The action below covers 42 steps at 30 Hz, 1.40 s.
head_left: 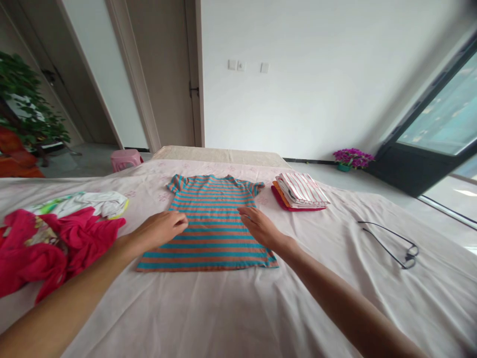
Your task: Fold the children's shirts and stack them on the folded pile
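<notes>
A T-shirt with teal and brown stripes lies spread flat on the sheet, its collar and short sleeves at the far end. Over its left side is my left hand, the fingers curled in and closed. My right hand is over the shirt's right side, its fingers bent and pressed together. The cloth under both hands looks flat, with no fold pulled up into the fingers. Right of the shirt sits a stack of folded clothes, a white one with red stripes on top.
Crumpled red and white clothes lie at the left of the sheet. Black-framed glasses rest at the right. Beyond are a pink stool, a pot of purple flowers and a leafy plant.
</notes>
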Motion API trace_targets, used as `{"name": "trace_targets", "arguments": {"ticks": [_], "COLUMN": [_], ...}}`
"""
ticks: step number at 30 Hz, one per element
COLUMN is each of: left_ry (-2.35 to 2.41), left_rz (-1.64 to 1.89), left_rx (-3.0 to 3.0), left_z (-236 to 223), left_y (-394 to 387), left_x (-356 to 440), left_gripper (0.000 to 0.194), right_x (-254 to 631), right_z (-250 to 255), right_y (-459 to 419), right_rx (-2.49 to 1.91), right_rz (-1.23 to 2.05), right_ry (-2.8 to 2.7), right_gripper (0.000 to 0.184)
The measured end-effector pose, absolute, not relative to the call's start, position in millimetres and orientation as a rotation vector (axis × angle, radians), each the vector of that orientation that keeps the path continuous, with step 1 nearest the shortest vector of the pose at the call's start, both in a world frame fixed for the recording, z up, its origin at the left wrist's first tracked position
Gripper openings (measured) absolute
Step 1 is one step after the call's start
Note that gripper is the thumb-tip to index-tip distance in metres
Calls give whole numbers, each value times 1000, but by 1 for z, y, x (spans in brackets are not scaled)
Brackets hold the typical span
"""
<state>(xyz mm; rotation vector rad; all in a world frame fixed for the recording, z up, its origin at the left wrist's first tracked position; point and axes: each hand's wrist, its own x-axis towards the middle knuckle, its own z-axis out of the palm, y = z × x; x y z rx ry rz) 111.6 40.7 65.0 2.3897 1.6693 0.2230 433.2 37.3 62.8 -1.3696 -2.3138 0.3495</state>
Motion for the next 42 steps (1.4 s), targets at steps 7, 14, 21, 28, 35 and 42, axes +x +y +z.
{"name": "trace_targets", "arguments": {"ticks": [7, 14, 21, 28, 35, 42], "left_ry": [1982, 2172, 2297, 1951, 2084, 2334], "left_rz": [493, 396, 481, 467, 356, 385], "left_rx": [2346, 2233, 2242, 2437, 2242, 1987], "left_z": [-2, -38, -23, -24, -42, -36], "left_y": [134, 149, 167, 234, 261, 256], "left_x": [185, 112, 127, 180, 112, 55], "left_gripper": [47, 62, 48, 57, 64, 65], "right_x": [334, 409, 436, 365, 401, 457], "right_z": [-9, -28, -2, -2, -31, -29], "right_y": [81, 104, 132, 207, 259, 275], "right_rx": [-1567, -1843, -1834, -1671, -1884, -2088], "right_rz": [136, -49, -91, 46, 145, 26], "right_ry": [-2342, -2350, -2299, -2429, -2433, -2268], "right_gripper": [56, 68, 48, 63, 69, 67]}}
